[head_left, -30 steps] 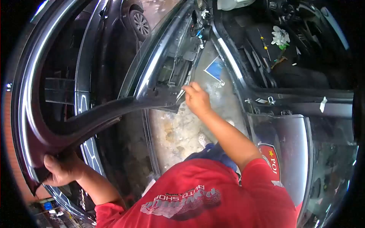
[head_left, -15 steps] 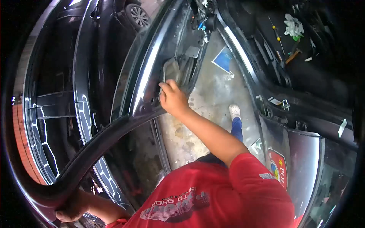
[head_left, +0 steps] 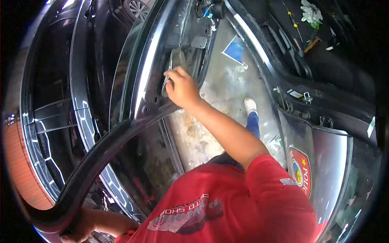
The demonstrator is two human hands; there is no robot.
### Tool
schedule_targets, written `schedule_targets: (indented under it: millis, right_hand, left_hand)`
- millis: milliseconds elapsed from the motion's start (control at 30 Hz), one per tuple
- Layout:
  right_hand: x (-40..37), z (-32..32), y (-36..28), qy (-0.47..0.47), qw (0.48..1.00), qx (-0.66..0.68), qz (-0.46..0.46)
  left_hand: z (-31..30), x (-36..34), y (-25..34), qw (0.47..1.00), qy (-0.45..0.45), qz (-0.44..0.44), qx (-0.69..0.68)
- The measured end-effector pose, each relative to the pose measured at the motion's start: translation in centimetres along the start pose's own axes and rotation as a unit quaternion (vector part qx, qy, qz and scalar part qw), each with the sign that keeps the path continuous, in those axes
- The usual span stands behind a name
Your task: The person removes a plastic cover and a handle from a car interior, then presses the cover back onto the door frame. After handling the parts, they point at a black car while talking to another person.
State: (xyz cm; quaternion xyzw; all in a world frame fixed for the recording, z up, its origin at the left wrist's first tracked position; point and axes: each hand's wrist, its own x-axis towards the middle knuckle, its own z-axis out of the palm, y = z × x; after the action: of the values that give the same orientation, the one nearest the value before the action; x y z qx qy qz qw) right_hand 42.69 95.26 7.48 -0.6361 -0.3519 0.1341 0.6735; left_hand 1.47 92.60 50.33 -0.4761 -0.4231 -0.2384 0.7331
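A dark car door point(head_left: 155, 106) stands open in front of me, its inner side bare metal. My left hand point(head_left: 79, 229) is closed around the lower left end of the curved window frame point(head_left: 95, 152). The frame hides part of its fingers. At the inner door panel, my right hand point(head_left: 182, 87) has its fingers bent together beside an oblong opening point(head_left: 177, 58). A thin pale edge or strip shows at the fingertips; I cannot make out whether it is the opening's rim or a separate piece.
Right of me is the car's doorway, with a screwdriver point(head_left: 292, 20), white crumpled material point(head_left: 311, 14) and a wooden-handled tool point(head_left: 312, 44) inside. A blue-and-white sheet point(head_left: 235, 49) lies on the concrete floor point(head_left: 210, 133). Another dark car point(head_left: 52, 101) is parked at left.
The view has shifted slightly, so the door sits higher and further left. My right hand stays at the opening, its fingers a little differently bent. My left hand keeps holding the frame.
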Motion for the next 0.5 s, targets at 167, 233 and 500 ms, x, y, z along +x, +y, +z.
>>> schedule_targets:
  millis: [167, 233, 500]
  right_hand:
    - [0.2, 0.2, 0.4, -0.015, 0.999, 0.047, -0.021]
    - [0.1, 0.1, 0.8, -0.015, 0.997, 0.067, -0.023]
    - [0.4, 1.1, 3.6, 0.029, 0.968, 0.208, 0.136]
  left_hand:
    - [-0.9, 1.0, 4.4, 0.735, 0.060, -0.277, -0.616]
    - [0.4, 0.9, 1.2, 0.953, 0.047, -0.133, -0.269]
    - [-1.6, 2.2, 2.6, 0.975, -0.016, 0.064, 0.214]
